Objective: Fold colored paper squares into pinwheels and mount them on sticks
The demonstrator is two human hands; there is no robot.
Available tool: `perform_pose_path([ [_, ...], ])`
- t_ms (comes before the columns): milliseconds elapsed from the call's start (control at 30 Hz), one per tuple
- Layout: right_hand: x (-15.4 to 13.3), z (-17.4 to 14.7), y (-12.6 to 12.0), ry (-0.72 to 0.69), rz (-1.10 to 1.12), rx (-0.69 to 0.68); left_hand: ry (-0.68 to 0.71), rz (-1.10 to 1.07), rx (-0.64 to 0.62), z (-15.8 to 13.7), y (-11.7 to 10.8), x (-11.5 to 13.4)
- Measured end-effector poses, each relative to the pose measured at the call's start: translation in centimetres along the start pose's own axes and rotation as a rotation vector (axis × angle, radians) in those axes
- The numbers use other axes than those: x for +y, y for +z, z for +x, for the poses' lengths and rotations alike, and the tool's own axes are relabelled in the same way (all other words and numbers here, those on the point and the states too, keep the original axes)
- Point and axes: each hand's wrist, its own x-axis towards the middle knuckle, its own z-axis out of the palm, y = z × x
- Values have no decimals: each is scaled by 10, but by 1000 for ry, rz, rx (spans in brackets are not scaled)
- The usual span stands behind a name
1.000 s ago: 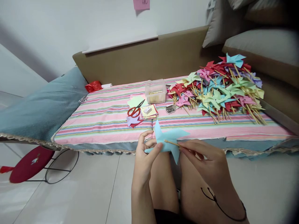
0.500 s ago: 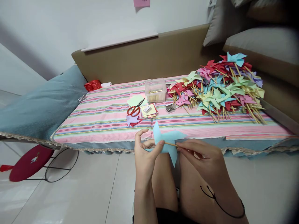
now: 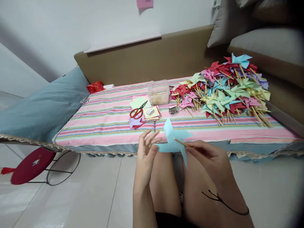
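A light blue paper pinwheel (image 3: 173, 144) is held up over my lap, its wooden stick (image 3: 180, 142) crossing the near side of the paper. My right hand (image 3: 209, 158) pinches that stick near its lower end. My left hand (image 3: 147, 152) has its fingers apart at the pinwheel's left blade. Its thumb lies by the blade's tip; whether it touches I cannot tell. On the striped cloth beyond lie red-handled scissors (image 3: 136, 113), a purple paper piece (image 3: 135, 122) and a stack of paper squares (image 3: 152, 114) with a small box on top.
Finished pinwheels in several colours (image 3: 223, 91) are heaped at the right. A clear plastic tub (image 3: 158, 90) with sticks stands mid-sofa, near a small container of metal bits (image 3: 174, 110). A red bag (image 3: 95, 87) lies at the back left; a dark red stool (image 3: 33, 166) stands on the floor.
My left hand has loosened from the pinwheel's middle, its fingers spreading. The pinwheel has moved slightly right and tilted, still on the stick in my right hand.
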Motion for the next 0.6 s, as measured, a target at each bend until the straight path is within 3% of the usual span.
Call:
perform_pose_path([
  [100, 3, 3, -4, 132, 50, 14, 147, 10, 36, 2, -4, -4],
  [200, 5, 4, -6, 173, 39, 0, 220, 57, 54, 1, -2, -3],
  [433, 2, 4, -7, 143, 15, -146, 168, 76, -43, -2, 10, 3],
  [600, -3, 3, -3, 91, -5, -214, 101, 165, 120, -4, 22, 5],
])
